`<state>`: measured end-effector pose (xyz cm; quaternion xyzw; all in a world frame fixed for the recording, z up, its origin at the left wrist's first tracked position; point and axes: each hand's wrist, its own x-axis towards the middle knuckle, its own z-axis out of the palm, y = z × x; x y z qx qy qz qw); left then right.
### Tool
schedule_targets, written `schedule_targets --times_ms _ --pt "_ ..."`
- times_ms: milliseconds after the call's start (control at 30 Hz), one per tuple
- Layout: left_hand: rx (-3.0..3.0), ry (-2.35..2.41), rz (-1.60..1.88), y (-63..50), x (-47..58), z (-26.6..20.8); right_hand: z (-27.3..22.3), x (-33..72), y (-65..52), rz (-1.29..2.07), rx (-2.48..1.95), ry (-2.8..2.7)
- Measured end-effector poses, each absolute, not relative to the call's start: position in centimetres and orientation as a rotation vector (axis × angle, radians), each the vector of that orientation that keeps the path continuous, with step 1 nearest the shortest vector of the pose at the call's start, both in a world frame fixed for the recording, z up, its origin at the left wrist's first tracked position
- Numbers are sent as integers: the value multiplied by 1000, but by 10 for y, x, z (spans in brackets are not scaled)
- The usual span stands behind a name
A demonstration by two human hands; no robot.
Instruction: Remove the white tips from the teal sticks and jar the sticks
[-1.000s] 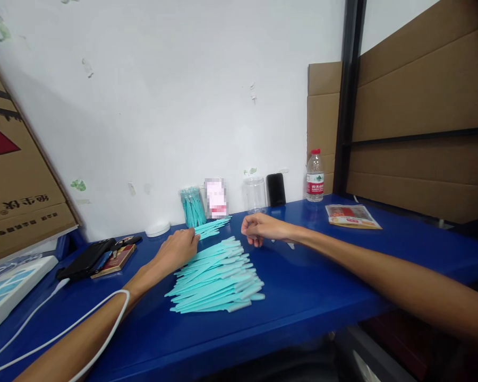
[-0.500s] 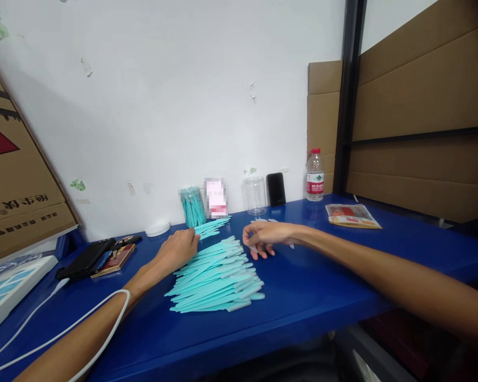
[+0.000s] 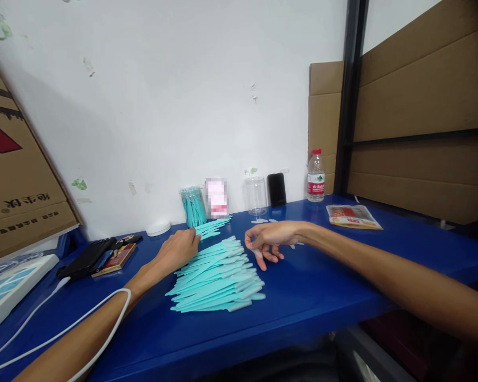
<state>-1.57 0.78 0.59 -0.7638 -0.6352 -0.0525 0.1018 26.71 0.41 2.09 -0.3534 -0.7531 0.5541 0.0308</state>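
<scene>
My left hand [image 3: 182,246] rests on the table with its fingers curled together. Its fingertips touch the near ends of a small bunch of teal sticks [image 3: 213,228]; what sits between them is hidden. In front of it lies a larger heap of teal sticks [image 3: 219,276], side by side, with pale greyish sleeves on their right ends. My right hand [image 3: 270,239] is just right of the heap. Its thumb and forefinger pinch a small translucent white sleeve [image 3: 257,253], while the other fingers hang loosely. Several similar loose pieces [image 3: 259,220] lie behind and under this hand.
Along the wall stand a jar full of teal sticks [image 3: 193,206], an upright blurred card [image 3: 216,197], a clear jar [image 3: 255,196], a black device [image 3: 276,189] and a water bottle [image 3: 316,176]. A white cable [image 3: 119,313] crosses my left forearm. A packet [image 3: 354,216] lies right.
My right hand has turned and shifted slightly right, its fingers opening a little so the white sleeve shows more. My left hand and the heap stay as they were.
</scene>
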Motion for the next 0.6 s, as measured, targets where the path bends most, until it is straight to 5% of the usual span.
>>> schedule_targets --times_ms 600 --pt "-2275 -1878 -169 6 -15 6 44 276 -10 2161 -888 -2541"
